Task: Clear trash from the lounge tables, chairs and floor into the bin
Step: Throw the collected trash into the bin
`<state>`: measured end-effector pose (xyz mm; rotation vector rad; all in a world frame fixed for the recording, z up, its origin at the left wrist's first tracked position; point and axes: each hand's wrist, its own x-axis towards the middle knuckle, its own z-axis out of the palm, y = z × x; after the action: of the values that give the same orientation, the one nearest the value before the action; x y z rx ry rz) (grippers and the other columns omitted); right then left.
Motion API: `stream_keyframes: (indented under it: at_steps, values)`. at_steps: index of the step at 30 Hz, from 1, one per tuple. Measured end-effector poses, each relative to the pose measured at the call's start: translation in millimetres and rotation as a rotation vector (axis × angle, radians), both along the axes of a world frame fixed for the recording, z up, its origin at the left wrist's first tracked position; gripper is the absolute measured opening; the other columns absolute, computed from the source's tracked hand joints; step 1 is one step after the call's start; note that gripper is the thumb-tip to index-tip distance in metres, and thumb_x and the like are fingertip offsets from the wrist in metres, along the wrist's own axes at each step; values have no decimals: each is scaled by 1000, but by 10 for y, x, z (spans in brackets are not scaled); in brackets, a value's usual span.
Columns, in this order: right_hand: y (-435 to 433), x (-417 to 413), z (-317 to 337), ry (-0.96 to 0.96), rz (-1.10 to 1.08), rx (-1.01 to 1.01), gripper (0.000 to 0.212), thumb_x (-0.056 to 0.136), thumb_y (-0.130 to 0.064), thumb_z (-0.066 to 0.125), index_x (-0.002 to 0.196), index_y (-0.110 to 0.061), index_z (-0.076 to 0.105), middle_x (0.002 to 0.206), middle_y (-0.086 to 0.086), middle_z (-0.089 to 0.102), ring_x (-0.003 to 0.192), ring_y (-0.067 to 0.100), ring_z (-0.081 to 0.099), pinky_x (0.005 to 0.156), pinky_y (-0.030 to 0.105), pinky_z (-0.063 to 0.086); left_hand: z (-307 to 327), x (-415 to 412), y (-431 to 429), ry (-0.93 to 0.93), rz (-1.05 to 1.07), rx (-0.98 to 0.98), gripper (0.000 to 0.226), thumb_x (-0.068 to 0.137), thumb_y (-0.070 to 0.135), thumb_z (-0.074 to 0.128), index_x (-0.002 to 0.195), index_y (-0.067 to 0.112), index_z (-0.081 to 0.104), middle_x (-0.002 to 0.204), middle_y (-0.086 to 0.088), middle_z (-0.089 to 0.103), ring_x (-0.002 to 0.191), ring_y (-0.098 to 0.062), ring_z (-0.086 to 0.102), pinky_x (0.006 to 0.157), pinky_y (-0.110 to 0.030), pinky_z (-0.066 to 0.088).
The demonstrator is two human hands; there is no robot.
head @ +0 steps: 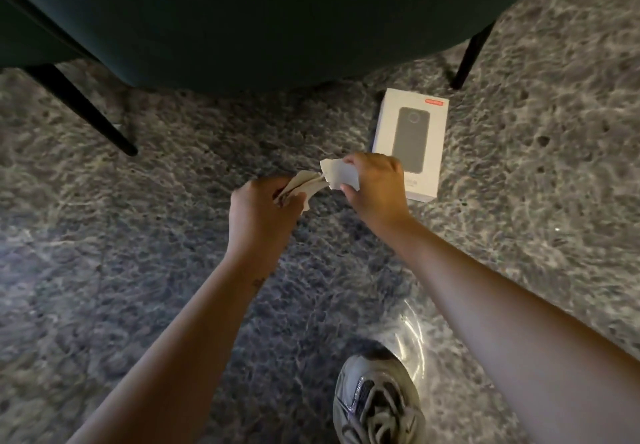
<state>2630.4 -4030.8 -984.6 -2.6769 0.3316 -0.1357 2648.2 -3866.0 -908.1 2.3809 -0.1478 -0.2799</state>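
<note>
- Beige paper napkin [304, 185], crumpled: it sits in your left hand [263, 208], fingers curled round the wad, held just above the floor [138, 270] in front of the dark green chair [277, 21].
- White paper scrap [341, 173]: your right hand [375, 184] pinches it, thumb under and fingers over. Its edge meets the napkin between your hands. I cannot tell whether the two are one piece or separate.
- Handling, both papers: by the look, very light, soft and easily crushed. They are unlikely to slip, but loose corners stick out and could shed bits. Best bunched into one fist, which would free the other hand.
- White cardboard box [412, 125]: lies flat on the floor just beyond your right hand, which covers its near corner. It is close to the chair's right-hand black leg [471, 52].
- Handling, box: likely stiff with smooth faces. It should be light if empty, but the picture does not show what is inside. Take it across the two long sides, not by a flap.
- Writing: a small red tag [434, 101] sits at the box's far corner, its text too blurred to read. The lid shows a printed dark, slab-shaped device with a ring near its top. Faint grey lettering near the hand is illegible. No brand can be made out.
- Bin: not in view, so expect a carry.
- Your grey laced shoe [377, 398] stands on the floor below your right arm.
</note>
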Motion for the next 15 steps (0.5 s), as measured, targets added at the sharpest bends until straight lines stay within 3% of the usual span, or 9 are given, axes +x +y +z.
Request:
stream_keyframes:
  at_steps: [2, 5, 8, 13, 15]
  values:
    - [-5, 112, -48, 37, 56, -97, 43, 78, -19, 70, 117, -12, 56, 115, 6, 62, 109, 27, 53, 99, 29, 19, -35, 39, 27, 5, 0, 5, 10, 80, 16, 66, 85, 20, 74, 53, 19, 53, 53, 3, 52, 48, -11, 35]
    - [-6, 282, -109, 161, 109, -238, 44, 86, -27, 57, 127, -12, 46, 124, 7, 56, 120, 26, 46, 110, 37, 7, -71, 97, 61, -1, 3, 27, 8, 80, 18, 67, 83, 19, 74, 58, 8, 61, 55, -8, 54, 51, -17, 37]
    - [30, 392, -117, 195, 94, -305, 36, 91, -30, 46, 122, -11, 50, 119, 9, 58, 115, 30, 45, 104, 41, 7, -100, 127, 87, -3, 12, 44, 8, 81, 18, 66, 84, 17, 73, 66, 0, 65, 60, -16, 57, 49, -20, 38]
    - [45, 301, -124, 190, 69, -251, 24, 84, -16, 60, 108, -16, 58, 115, 1, 58, 112, 23, 41, 92, 34, 13, -119, 124, 113, -23, -14, 51, 8, 83, 18, 65, 83, 15, 72, 59, 2, 59, 53, -15, 51, 45, -15, 33]
    - [64, 208, -69, 126, 47, -114, 13, 85, -15, 61, 98, -17, 62, 107, -2, 62, 108, 22, 45, 86, 31, 15, -128, 125, 108, -20, -18, 50, 8, 83, 18, 64, 81, 13, 71, 55, 7, 54, 50, -10, 47, 45, -13, 32]
